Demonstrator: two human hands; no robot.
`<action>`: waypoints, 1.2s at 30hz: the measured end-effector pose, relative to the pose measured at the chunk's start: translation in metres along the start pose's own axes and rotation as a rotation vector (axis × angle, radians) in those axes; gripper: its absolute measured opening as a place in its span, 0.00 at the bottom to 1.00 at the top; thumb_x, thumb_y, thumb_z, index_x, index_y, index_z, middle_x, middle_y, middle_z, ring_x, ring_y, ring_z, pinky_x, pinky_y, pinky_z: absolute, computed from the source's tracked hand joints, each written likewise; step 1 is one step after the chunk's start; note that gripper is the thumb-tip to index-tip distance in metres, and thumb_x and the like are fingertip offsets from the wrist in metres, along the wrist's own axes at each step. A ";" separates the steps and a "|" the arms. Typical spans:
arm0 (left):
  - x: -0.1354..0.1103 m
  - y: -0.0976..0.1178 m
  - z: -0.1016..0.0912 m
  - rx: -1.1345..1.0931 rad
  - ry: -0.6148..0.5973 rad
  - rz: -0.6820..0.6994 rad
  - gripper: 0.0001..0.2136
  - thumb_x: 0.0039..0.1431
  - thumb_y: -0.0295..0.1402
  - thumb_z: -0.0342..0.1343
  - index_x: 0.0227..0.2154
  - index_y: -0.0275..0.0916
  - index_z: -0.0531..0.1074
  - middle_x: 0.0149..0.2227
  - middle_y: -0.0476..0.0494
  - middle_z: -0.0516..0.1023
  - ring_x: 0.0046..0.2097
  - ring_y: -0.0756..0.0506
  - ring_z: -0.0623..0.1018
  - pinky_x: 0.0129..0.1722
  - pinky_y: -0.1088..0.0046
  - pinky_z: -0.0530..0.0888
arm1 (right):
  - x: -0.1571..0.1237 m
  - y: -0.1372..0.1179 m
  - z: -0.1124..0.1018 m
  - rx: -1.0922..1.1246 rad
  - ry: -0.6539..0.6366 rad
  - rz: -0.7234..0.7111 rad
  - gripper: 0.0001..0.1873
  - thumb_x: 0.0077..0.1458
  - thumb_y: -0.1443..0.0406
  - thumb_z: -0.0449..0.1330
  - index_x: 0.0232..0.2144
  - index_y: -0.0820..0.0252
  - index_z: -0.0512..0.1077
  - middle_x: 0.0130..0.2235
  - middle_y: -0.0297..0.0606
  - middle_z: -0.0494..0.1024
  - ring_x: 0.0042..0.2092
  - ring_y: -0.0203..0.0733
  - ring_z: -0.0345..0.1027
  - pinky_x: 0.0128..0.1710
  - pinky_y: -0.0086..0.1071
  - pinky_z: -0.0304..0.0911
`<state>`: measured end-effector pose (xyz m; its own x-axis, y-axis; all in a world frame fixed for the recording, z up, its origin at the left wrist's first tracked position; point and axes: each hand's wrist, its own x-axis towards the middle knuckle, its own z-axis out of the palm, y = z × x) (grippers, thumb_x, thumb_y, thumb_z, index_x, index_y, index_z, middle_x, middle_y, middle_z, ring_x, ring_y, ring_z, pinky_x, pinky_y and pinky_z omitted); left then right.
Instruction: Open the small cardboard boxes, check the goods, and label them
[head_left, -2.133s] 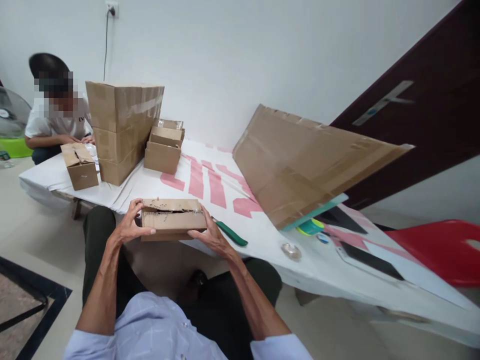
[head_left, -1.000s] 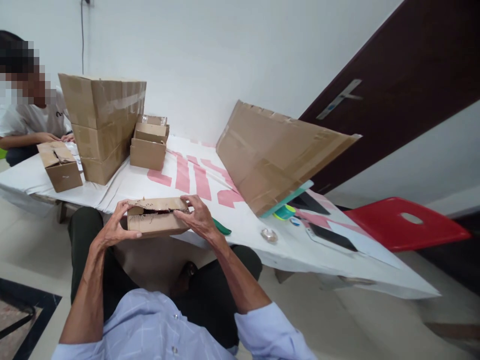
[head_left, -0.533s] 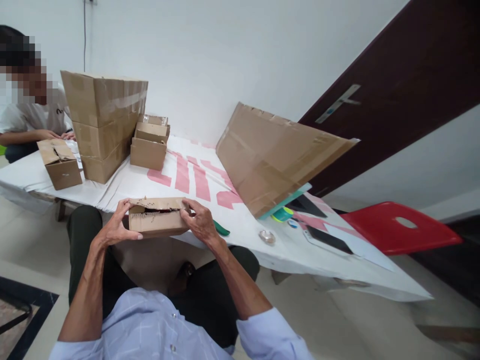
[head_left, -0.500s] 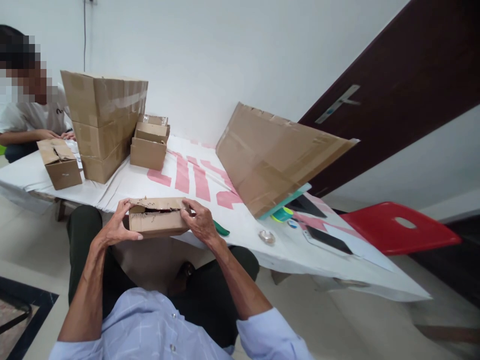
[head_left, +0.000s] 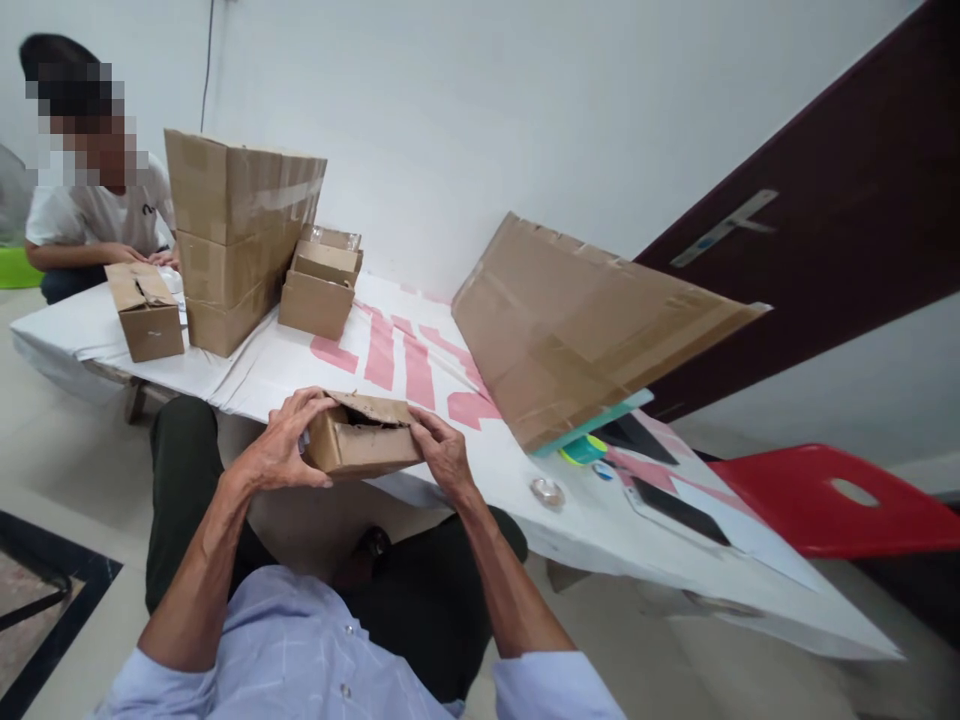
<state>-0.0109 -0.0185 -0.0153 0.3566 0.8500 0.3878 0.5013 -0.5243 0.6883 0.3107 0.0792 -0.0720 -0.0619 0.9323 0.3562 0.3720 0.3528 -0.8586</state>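
A small brown cardboard box (head_left: 375, 452) is held between my two hands above the near edge of the table. Its top flaps have ragged, torn edges, and a dark gap shows between them. My left hand (head_left: 281, 450) grips the left end, thumb low on the front and fingers over the top. At the other end, my right hand (head_left: 444, 455) has its fingers closed on the top right corner. What lies inside the box is too dark to make out.
Stacked cartons (head_left: 225, 250), smaller open boxes (head_left: 316, 300) and a single box (head_left: 150, 325) stand leftward on the white-covered table (head_left: 270, 370). A large cardboard sheet (head_left: 585, 340) leans at right, near a tape roll (head_left: 547, 492), a phone (head_left: 679, 510) and a red stool (head_left: 802, 500). Another person (head_left: 105, 220) sits at far left.
The box has turned so that more of its left end shows, and the gap in its top looks wider. My view has swung left. The green item by my right hand is now hidden.
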 end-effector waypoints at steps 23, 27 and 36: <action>-0.001 -0.005 0.004 -0.051 -0.009 0.014 0.59 0.39 0.54 0.79 0.73 0.53 0.55 0.72 0.32 0.58 0.73 0.23 0.59 0.70 0.37 0.59 | -0.012 0.001 0.012 -0.034 0.113 0.025 0.30 0.57 0.46 0.62 0.51 0.61 0.84 0.54 0.49 0.84 0.58 0.60 0.77 0.62 0.53 0.70; -0.002 -0.007 0.003 -0.023 0.032 -0.003 0.56 0.39 0.46 0.80 0.71 0.50 0.57 0.70 0.33 0.61 0.71 0.24 0.62 0.68 0.39 0.62 | -0.019 -0.005 0.018 -0.088 0.115 -0.026 0.33 0.61 0.44 0.59 0.53 0.63 0.82 0.55 0.51 0.84 0.59 0.60 0.76 0.62 0.52 0.70; -0.017 -0.030 -0.018 -0.149 0.112 -0.055 0.40 0.45 0.30 0.70 0.63 0.45 0.62 0.64 0.38 0.64 0.68 0.32 0.66 0.66 0.49 0.70 | -0.008 0.032 -0.011 -0.398 0.056 -0.143 0.30 0.68 0.44 0.51 0.50 0.59 0.81 0.52 0.51 0.83 0.54 0.55 0.76 0.53 0.47 0.73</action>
<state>-0.0460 -0.0159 -0.0320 0.2382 0.8817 0.4073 0.3924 -0.4710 0.7901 0.3330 0.0824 -0.0979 -0.0922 0.8666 0.4904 0.6927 0.4096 -0.5936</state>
